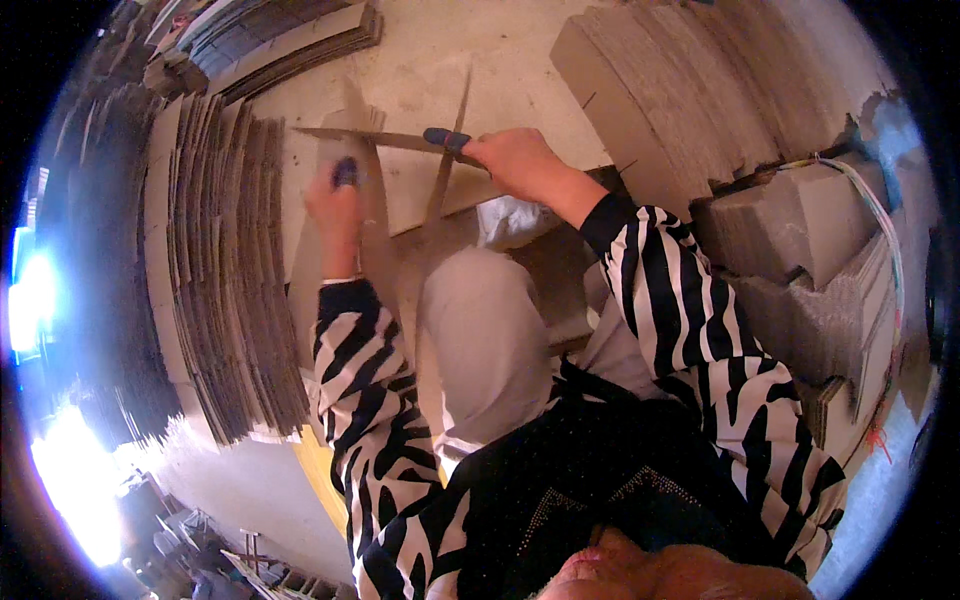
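Note:
My right hand (525,165) is closed in a pinch on thin brown cardboard strips, with a dark blue cover on a fingertip. One cardboard strip (400,139) reaches left from it, crossing another strip (464,100) that runs up and down. To the left is my left hand (338,215), smeared by motion, a dark cover on one of its fingers too. Beside it stands a blurred upright strip (372,185); whether those fingers grip it is unclear. Beneath both hands lies a pale work surface (425,75).
A row of upright cardboard pieces (225,260) stands on the left. Large cardboard stacks (650,90) fill the far right, with more cardboard (790,220) nearer. Another stack (300,50) lies at the far left. White crumpled material (510,220) sits beyond my knee (485,320).

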Demonstrator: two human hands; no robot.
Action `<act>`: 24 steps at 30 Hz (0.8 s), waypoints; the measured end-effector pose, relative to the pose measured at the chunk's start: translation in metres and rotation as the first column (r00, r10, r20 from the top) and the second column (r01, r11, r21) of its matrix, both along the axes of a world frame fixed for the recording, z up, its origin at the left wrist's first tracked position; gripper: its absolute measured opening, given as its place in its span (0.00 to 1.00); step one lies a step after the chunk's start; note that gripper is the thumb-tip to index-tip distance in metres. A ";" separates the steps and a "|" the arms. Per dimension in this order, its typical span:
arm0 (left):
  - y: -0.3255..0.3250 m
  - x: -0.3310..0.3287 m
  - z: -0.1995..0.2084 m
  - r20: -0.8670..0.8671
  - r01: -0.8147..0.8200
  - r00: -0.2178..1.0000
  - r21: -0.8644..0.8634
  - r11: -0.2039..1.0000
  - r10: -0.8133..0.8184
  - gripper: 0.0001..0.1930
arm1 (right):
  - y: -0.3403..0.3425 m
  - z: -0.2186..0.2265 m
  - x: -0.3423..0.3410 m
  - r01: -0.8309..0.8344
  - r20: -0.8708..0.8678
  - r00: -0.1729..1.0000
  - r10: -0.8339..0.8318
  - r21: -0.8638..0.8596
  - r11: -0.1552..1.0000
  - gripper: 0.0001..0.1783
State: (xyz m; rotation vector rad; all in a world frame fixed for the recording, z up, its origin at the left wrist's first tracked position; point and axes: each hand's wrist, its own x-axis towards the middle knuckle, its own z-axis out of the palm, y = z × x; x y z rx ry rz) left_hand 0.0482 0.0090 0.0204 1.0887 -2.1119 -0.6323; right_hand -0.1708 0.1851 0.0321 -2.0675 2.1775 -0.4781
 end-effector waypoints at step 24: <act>0.101 0.131 -0.017 -0.556 0.226 0.822 0.516 0.826 0.123 0.27 | 0.064 0.043 -0.073 0.596 0.215 0.801 -0.558 -0.208 0.775 0.25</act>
